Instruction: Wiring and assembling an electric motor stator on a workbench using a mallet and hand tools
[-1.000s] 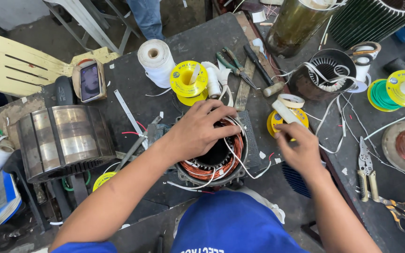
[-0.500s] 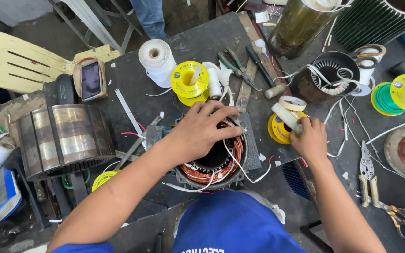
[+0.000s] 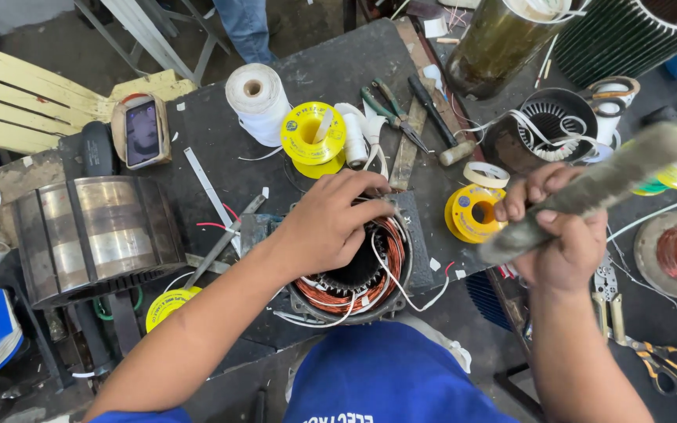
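Copper-wound stator sat under your left hand, fingers curled onto its windings. Your right hand gripped blurred grey stick; yellow spool just left of it.

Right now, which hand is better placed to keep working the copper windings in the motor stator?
The left hand: it rests on the copper windings of the stator. The right hand is off to the side, gripping a grey rod-shaped tool.
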